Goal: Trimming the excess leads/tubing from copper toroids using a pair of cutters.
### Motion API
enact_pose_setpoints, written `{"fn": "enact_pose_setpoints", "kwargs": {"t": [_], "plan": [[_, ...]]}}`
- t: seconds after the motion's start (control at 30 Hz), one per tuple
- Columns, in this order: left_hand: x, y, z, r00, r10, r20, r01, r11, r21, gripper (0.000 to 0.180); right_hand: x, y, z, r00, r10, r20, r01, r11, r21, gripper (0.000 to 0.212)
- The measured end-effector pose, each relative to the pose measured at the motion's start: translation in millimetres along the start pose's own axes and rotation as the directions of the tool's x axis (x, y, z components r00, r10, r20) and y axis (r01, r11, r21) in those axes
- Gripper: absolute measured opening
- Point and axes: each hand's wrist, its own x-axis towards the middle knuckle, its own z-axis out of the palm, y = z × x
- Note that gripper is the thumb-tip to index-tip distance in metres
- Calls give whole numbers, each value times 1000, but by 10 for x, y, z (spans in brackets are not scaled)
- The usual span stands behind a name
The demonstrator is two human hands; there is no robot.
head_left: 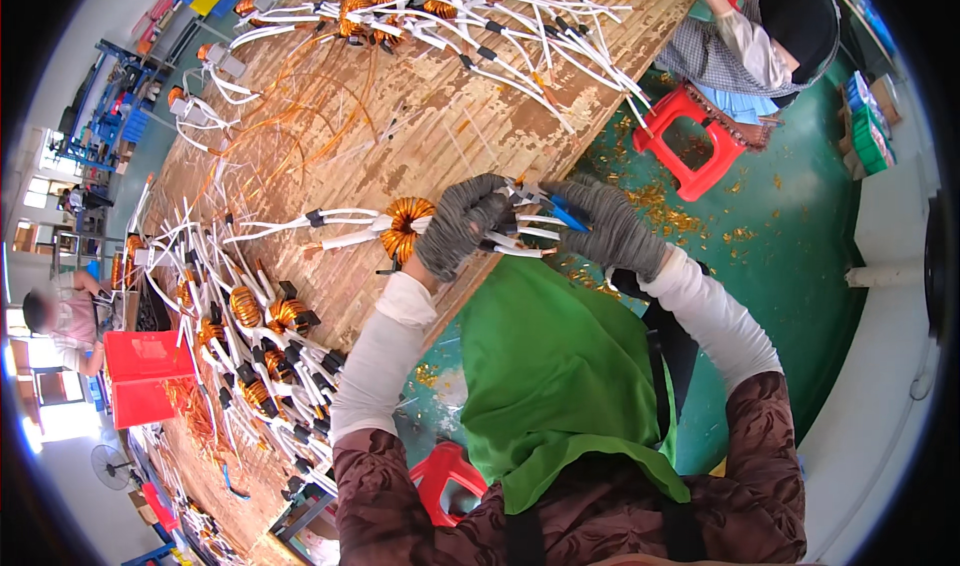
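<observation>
At the table's front edge, a ring-shaped coil [400, 234] of copper wire lies just left of my left hand, its white-sleeved leads running out to both sides. My left hand [458, 228], in a grey striped glove, is closed around the leads on the coil's right. Past its fingers stick out white lead ends [535, 234]. My right hand [608, 224], gloved the same way, is closed on a small tool with a blue handle [568, 214]. The tool's tip meets the leads between both hands, but its exact kind is hidden by the fingers.
Coils with white leads lie heaped on the left [265, 336] and far side [430, 11] of the worn wooden table [440, 106]. Loose copper wire [290, 131] is scattered between. A red bin [150, 366] stands left. Beyond a red stool [690, 146], another person [770, 46] sits at the right.
</observation>
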Motion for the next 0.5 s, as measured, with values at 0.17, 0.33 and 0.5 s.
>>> {"fn": "enact_pose_setpoints", "kwargs": {"t": [0.17,0.33,0.5], "plan": [[-23,189,-133,982,-86,168,109,986,-130,35,246,14,-180,820,-571,52,369,455,-810,73],[13,99,-135,985,-38,167,40,999,-8,29,295,63,-211,840,-533,100,359,409,-839,75],[51,-101,48,998,44,43,-51,984,173,22,59,264,18,942,-306,-142,191,831,-522,60]]}}
